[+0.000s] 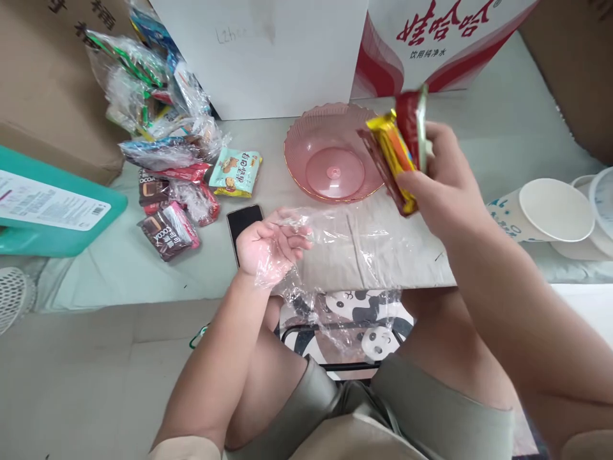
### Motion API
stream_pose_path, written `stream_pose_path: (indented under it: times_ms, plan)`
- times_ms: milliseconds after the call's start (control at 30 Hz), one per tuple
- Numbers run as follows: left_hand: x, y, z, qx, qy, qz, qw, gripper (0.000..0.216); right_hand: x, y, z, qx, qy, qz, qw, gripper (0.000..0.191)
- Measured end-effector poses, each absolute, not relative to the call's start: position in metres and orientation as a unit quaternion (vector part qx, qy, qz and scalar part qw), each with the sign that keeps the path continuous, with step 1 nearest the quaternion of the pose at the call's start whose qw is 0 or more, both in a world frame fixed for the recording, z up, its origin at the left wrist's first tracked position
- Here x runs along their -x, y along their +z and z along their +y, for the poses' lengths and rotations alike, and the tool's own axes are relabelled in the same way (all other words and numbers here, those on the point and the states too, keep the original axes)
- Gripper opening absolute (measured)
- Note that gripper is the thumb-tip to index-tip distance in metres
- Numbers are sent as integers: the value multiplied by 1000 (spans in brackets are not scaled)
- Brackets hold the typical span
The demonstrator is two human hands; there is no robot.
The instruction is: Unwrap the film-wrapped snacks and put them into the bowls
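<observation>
My right hand is raised over the table edge, closed on a few snack packets, red and yellow-orange, held upright. Just behind them stands an empty pink plastic bowl. My left hand lies palm up at the table's front edge, fingers curled around a clear plastic bag that spreads across the table and hangs down over my knees. A black phone lies beside my left hand.
Loose snack packets and filled clear bags lie at the left. A teal box sits far left. Cardboard and white cartons line the back. White paper bowls lie at the right. A panda-print stool shows below.
</observation>
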State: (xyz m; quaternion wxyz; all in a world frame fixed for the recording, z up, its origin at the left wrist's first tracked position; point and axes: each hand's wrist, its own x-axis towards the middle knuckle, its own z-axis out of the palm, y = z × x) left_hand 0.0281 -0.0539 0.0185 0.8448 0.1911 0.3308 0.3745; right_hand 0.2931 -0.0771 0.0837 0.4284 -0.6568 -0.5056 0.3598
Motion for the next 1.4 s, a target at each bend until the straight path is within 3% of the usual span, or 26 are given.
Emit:
stream_pose_path:
  times_ms: [100, 267, 400, 533, 733, 867, 1133, 1267, 1400]
  plan:
    - [-34, 15, -55, -209, 357, 314, 855, 29, -276, 91, -25, 692, 247, -598, 319, 56]
    - [-37, 16, -57, -211, 343, 308, 862, 29, -266, 49, 45, 687, 229, -658, 208, 56]
    - [-35, 19, -57, -190, 345, 296, 870, 27, -267, 32, 42, 667, 189, -684, 226, 52]
    - [-32, 20, -58, -166, 352, 294, 873, 29, -272, 52, -12, 672, 112, -687, 253, 31]
    - [-34, 19, -61, -169, 350, 290, 874, 31, -280, 46, -69, 683, 221, -670, 191, 32]
    - [-42, 18, -61, -172, 354, 296, 870, 29, -275, 24, -58, 678, 214, -675, 199, 32]
    - [-44, 14, -57, -184, 342, 308, 869, 26, -274, 32, -51, 695, 209, -647, 232, 47]
    - [-41, 14, -57, -192, 304, 292, 886, 29, -289, 29, -89, 618, 210, -694, 303, 49]
    - [-43, 16, -62, -195, 255, 262, 910, 40, -287, 13, -118, 489, 260, -763, 333, 80]
